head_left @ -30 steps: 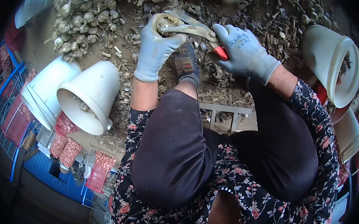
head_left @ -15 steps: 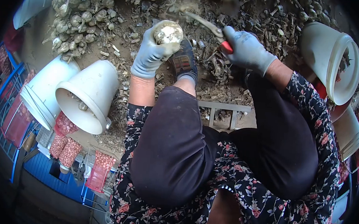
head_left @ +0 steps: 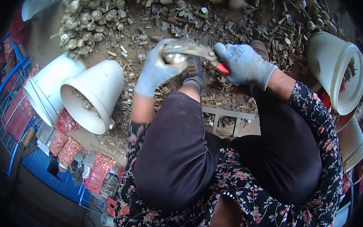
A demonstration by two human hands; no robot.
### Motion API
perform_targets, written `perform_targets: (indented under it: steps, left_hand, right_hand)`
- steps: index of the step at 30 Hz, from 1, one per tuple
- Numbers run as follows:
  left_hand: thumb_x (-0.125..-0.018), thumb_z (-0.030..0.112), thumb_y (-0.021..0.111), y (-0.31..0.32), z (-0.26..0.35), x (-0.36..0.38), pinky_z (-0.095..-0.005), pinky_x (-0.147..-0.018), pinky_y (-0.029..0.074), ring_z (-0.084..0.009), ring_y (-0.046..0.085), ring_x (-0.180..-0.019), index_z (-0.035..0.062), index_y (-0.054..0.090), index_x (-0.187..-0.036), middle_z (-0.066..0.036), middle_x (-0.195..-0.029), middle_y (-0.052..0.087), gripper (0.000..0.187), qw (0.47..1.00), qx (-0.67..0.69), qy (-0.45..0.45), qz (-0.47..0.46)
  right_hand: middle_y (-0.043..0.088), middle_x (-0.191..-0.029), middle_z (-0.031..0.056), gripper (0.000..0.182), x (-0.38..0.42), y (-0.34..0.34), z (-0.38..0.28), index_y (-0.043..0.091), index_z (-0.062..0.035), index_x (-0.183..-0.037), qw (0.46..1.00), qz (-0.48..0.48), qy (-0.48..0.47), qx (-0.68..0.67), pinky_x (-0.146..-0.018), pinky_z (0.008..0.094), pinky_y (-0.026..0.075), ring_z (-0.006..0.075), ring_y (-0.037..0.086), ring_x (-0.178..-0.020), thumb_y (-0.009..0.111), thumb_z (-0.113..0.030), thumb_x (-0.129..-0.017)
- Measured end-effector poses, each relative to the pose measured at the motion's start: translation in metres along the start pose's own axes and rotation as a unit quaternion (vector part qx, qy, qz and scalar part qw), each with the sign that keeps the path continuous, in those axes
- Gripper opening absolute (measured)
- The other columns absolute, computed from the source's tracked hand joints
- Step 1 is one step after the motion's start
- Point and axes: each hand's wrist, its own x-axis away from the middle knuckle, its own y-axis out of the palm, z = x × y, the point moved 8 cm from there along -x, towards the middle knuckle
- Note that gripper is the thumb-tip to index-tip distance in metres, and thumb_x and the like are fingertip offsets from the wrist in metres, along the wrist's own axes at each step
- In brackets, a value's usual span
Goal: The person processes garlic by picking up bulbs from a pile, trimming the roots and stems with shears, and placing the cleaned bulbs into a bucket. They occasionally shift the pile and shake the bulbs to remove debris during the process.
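Left hand (head_left: 157,70) gripping garlic bulb (head_left: 174,57), fingers curled; right hand (head_left: 242,65) squeezing shears (head_left: 193,51), probably mid-cut. Big garlic pile (head_left: 92,12) waiting; few bulbs lying in bucket (head_left: 93,95).

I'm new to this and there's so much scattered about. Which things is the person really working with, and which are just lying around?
In use:
- left hand, holding a garlic bulb
- right hand, holding shears at the bulb

Lying about:
- garlic pile
- tipped white bucket
- bucket on the right
- red mesh bags
- scattered husks
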Motion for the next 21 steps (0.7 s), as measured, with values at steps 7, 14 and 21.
perform_targets:
  steps: [7, 14, 21]
  left_hand:
    - [-0.076, 0.007, 0.070, -0.206, 0.007, 0.191, -0.0241, -0.061, 0.050, -0.0141, 0.061, -0.074, -0.0001, 0.059, -0.109, -0.007, -0.092, 0.063, 0.036, 0.828, 0.014, 0.025, 0.560]
    - [-0.080, 0.005, 0.059, -0.175, 0.062, 0.092, -0.0334, -0.076, 0.048, -0.0227, 0.059, -0.080, -0.0020, 0.061, -0.103, -0.011, -0.090, 0.063, 0.024, 0.751, -0.488, -0.020, 0.444]
    - [-0.080, 0.048, 0.062, -0.062, -0.027, -0.159, -0.0463, -0.081, 0.049, -0.0444, 0.063, -0.089, -0.0074, 0.067, -0.083, -0.031, -0.094, 0.064, 0.056, 0.883, -0.370, -0.111, 0.265]
  right_hand:
    - [0.059, -0.074, 0.0225, 0.028, 0.006, -0.004, 0.022, 0.046, -0.0013, -0.095, 0.984, 0.110, 0.028, -0.137, -0.064, 0.0463, 0.047, 0.0419, 0.061, -0.075, 0.060, -0.023, -0.085]
    - [0.060, -0.080, 0.0247, 0.030, 0.009, 0.009, 0.056, 0.050, -0.0009, -0.094, 0.976, 0.109, 0.113, -0.154, -0.070, 0.0452, 0.046, 0.0422, 0.061, -0.082, 0.063, -0.026, -0.083]
    - [0.061, -0.093, 0.0298, 0.040, 0.006, 0.009, 0.067, 0.052, 0.0039, -0.097, 0.963, 0.038, 0.188, -0.187, -0.082, 0.0450, 0.046, 0.0432, 0.059, -0.096, 0.061, -0.031, -0.080]
